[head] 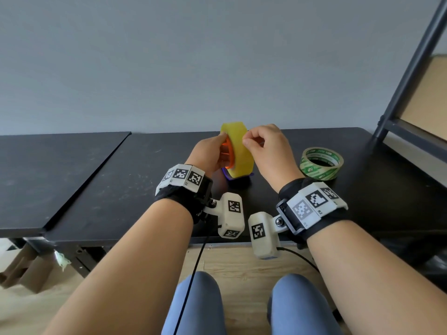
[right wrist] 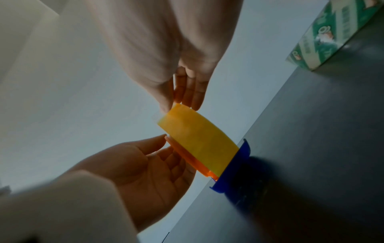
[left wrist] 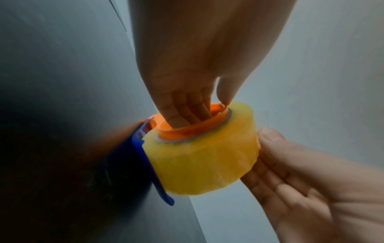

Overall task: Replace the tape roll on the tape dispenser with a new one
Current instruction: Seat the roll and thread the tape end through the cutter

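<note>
A thick yellow tape roll point(head: 238, 151) sits on the orange core point(head: 228, 153) of the tape dispenser, which stands upright on its blue base point(left wrist: 145, 161) on the black table point(head: 121, 189). My left hand point(head: 223, 151) grips the dispenser, its fingers point(left wrist: 187, 113) curled inside the orange core and the thumb on the rim. My right hand point(head: 245, 139) pinches the roll's upper right edge between thumb and fingers point(right wrist: 195, 98). A second roll with green print point(head: 321, 163) lies flat on the table to the right, a hand's width from my right hand.
A grey wall rises just behind the table. A second black tabletop point(head: 48, 170) adjoins on the left. A dark metal shelf frame point(head: 411, 76) leans in at the far right. Cardboard point(head: 21, 274) lies on the wooden floor below left.
</note>
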Available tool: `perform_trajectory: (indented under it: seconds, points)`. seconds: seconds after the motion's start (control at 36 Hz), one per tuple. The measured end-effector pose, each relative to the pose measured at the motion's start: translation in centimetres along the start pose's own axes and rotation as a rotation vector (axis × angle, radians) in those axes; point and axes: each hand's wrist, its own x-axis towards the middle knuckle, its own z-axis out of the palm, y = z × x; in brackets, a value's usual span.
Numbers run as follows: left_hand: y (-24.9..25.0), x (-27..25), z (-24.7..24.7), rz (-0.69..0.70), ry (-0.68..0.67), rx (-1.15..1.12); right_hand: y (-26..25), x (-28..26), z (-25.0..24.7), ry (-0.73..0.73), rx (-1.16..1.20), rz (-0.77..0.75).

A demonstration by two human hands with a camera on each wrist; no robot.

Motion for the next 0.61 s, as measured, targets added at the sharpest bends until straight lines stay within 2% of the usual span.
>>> perform_trajectory:
  seconds: [0.25, 0.42, 0.61]
  points:
    - [0.3, -0.3, -0.5, 0.036, -0.019, 0.035, -0.3, 0.2, 0.0, -0.010, -0.017, 0.021]
    - [0.1, -0.8, -0.4, 0.091, -0.109, 0.073, -0.5, 0.6, 0.0, 0.004, 0.006, 0.041]
    - [-0.3, -1.1, -0.6, 0.135, -0.147, 0.096, -0.6, 1.2, 0.0, 0.004, -0.024, 0.061]
